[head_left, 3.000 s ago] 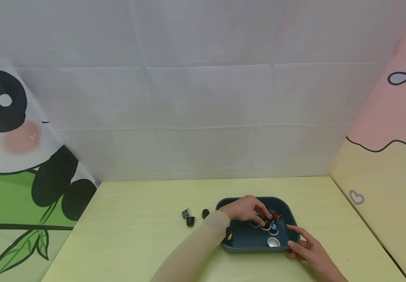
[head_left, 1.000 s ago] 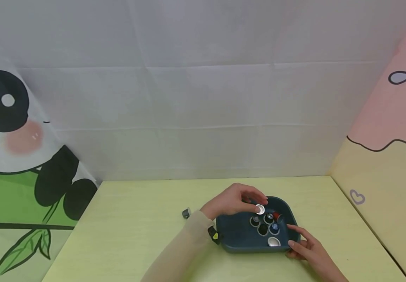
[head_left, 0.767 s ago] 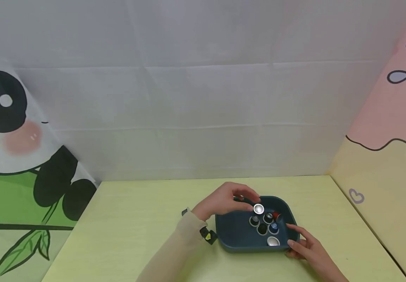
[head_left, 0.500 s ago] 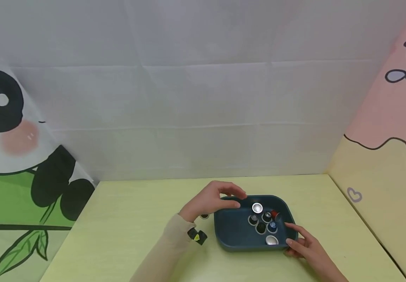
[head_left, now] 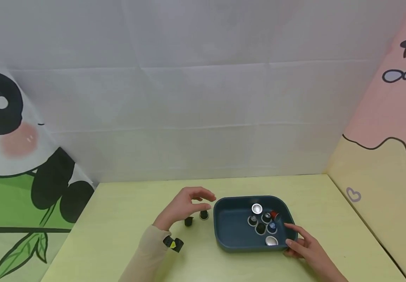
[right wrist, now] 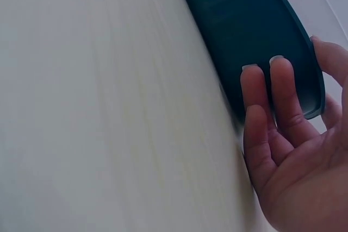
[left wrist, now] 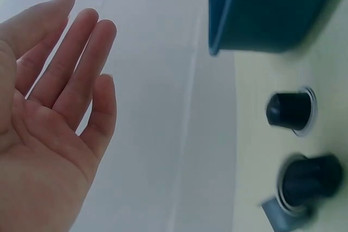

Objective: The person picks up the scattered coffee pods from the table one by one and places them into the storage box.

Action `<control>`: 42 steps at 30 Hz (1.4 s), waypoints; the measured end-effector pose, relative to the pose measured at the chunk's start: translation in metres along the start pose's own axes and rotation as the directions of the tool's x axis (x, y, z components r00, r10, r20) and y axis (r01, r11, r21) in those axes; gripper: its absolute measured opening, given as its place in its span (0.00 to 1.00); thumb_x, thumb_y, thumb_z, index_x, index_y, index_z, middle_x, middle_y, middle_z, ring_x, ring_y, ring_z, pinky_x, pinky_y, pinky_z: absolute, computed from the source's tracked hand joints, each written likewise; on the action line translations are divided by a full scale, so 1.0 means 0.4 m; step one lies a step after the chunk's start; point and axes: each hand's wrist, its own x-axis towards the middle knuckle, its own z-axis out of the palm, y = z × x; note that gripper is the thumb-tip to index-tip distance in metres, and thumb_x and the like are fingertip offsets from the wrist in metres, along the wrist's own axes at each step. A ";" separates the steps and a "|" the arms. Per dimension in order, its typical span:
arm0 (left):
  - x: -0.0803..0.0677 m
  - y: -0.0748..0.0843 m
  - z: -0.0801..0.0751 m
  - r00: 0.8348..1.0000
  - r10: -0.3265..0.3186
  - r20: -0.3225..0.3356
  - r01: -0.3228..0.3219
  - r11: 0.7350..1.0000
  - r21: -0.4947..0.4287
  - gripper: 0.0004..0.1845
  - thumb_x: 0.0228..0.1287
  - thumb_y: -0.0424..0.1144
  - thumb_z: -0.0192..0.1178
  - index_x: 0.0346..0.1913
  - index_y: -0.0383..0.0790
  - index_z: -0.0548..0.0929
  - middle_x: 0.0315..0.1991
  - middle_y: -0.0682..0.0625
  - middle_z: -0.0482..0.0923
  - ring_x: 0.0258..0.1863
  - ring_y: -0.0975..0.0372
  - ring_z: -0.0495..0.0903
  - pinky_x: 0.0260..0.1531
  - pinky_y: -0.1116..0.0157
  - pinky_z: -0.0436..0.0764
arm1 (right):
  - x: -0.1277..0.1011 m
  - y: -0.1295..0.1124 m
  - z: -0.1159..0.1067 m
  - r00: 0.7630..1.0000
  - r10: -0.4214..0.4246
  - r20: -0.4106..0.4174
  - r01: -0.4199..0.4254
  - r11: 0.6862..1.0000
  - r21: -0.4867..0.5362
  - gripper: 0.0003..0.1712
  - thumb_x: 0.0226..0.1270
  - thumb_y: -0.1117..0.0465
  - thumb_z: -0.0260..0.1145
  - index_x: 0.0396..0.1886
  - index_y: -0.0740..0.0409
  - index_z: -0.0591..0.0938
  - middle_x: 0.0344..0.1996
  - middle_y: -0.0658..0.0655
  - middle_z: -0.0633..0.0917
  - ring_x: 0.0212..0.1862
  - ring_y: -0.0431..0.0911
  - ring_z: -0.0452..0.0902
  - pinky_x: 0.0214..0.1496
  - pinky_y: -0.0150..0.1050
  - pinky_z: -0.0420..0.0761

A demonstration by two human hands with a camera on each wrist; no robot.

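While the right hand (head_left: pixel 303 246) steadies the tray (head_left: pixel 231 235) with straight fingers, the left hand (head_left: pixel 183 205), grip spread, hovers over two capsules (head_left: pixel 195 218) left of it.

A pale yellow-green table (head_left: pixel 118 235) is seen, on which a dark blue tray (head_left: pixel 234 239) and 2 dark capsules (head_left: pixel 196 218) beside it are set.

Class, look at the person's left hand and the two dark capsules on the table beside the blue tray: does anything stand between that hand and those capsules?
Nothing visible does. The left hand hovers open just above the two dark capsules, which stand on the table left of the tray.
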 end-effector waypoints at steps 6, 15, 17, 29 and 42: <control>-0.052 -0.058 -0.025 0.998 -0.054 -0.042 0.055 0.998 0.015 0.14 0.64 0.35 0.69 0.51 0.50 0.86 0.48 0.53 0.85 0.50 0.62 0.82 0.55 0.50 0.76 | 0.001 0.000 0.001 1.000 0.003 0.002 -0.003 1.000 0.010 0.25 0.77 0.62 0.58 0.54 0.18 0.75 0.35 0.68 0.85 0.34 0.48 0.84 0.44 0.35 0.83; -0.112 -0.130 -0.037 0.988 -0.127 -0.083 0.129 0.991 0.019 0.14 0.64 0.34 0.68 0.52 0.45 0.85 0.50 0.48 0.85 0.52 0.50 0.82 0.50 0.60 0.79 | -0.005 -0.002 0.002 1.000 0.026 -0.015 -0.026 1.000 0.008 0.23 0.76 0.61 0.60 0.55 0.21 0.75 0.34 0.66 0.85 0.34 0.49 0.84 0.45 0.35 0.83; -0.120 -0.140 -0.035 0.986 -0.144 -0.088 0.145 0.989 0.009 0.14 0.63 0.35 0.69 0.52 0.44 0.85 0.51 0.47 0.84 0.53 0.48 0.81 0.50 0.61 0.79 | -0.005 -0.001 0.001 0.999 0.027 -0.019 -0.027 1.000 0.002 0.23 0.76 0.61 0.60 0.55 0.20 0.75 0.33 0.65 0.85 0.34 0.49 0.84 0.45 0.35 0.83; -0.157 -0.178 -0.012 0.971 -0.211 -0.112 0.211 0.978 -0.013 0.18 0.60 0.34 0.71 0.54 0.39 0.84 0.52 0.45 0.83 0.48 0.51 0.81 0.44 0.60 0.80 | 0.000 0.006 0.000 1.000 -0.004 0.002 0.004 1.000 0.001 0.25 0.77 0.62 0.59 0.55 0.19 0.75 0.34 0.67 0.85 0.33 0.48 0.84 0.44 0.35 0.83; -0.179 -0.200 0.001 0.978 -0.206 -0.026 0.207 0.975 0.079 0.16 0.57 0.33 0.72 0.50 0.41 0.85 0.50 0.51 0.83 0.53 0.52 0.79 0.50 0.55 0.79 | -0.002 0.001 0.003 1.000 -0.011 -0.005 0.011 1.000 -0.015 0.23 0.76 0.61 0.60 0.58 0.23 0.75 0.33 0.67 0.85 0.33 0.49 0.85 0.44 0.36 0.83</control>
